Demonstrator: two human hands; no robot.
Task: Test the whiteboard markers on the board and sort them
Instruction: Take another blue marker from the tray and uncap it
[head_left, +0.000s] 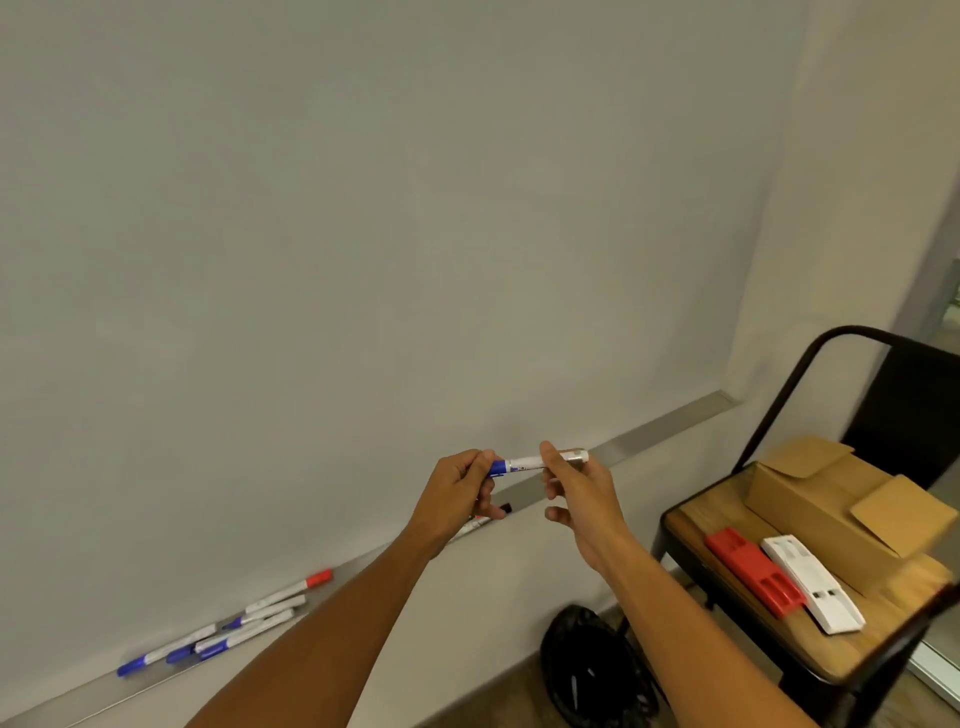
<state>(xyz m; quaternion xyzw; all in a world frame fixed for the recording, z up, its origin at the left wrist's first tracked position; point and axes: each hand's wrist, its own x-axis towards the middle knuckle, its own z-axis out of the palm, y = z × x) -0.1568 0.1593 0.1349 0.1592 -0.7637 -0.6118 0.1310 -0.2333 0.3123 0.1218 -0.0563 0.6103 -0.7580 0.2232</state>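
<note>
Both hands (524, 493) gripping blue-cap marker (524, 462)

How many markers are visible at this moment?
6 at least: one blue-capped marker held in both hands, four in a cluster on the tray's left, one black-tipped marker partly hidden behind the left hand.

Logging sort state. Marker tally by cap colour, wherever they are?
Blue cap: 4, one held by the left hand and right hand as the blue marker, three in the blue-capped cluster on the tray
Red cap: 1, the red marker
Black cap: 1, the black marker, partly hidden
Total: 6
</note>
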